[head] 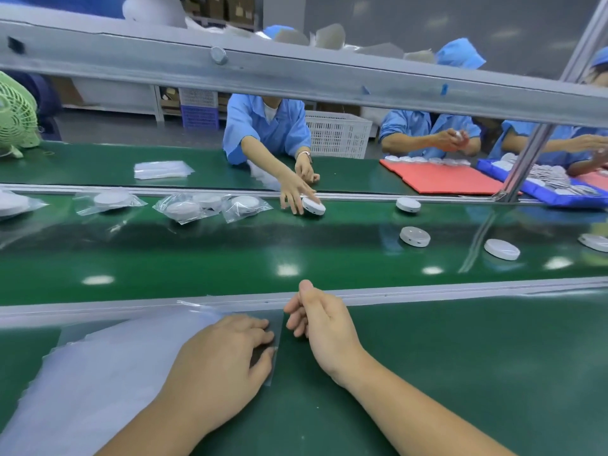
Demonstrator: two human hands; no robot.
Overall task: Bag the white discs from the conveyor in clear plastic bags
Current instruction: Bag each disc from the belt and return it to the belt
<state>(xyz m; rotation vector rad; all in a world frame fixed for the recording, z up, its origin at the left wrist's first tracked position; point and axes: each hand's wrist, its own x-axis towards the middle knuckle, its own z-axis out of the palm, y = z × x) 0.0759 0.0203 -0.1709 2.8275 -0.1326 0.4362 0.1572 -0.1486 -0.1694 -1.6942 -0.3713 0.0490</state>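
A stack of clear plastic bags (108, 363) lies on the near green bench, spread toward the lower left. My left hand (227, 357) presses flat on its right end, fingers straight. My right hand (319, 320) sits just right of it with fingers curled at the top bag's edge; whether it pinches the bag I cannot tell. Loose white discs (414, 236) (501, 249) (408, 204) lie on the green conveyor (197, 258) beyond my hands. Several bagged discs (210, 205) lie on the belt's far left side.
A metal rail (427, 292) separates my bench from the belt. Across it, a person's hand (296, 192) holds a white disc (314, 205). Other workers sit at the far right by a red mat (444, 179) and blue tray (543, 195). A green fan (16, 116) stands far left.
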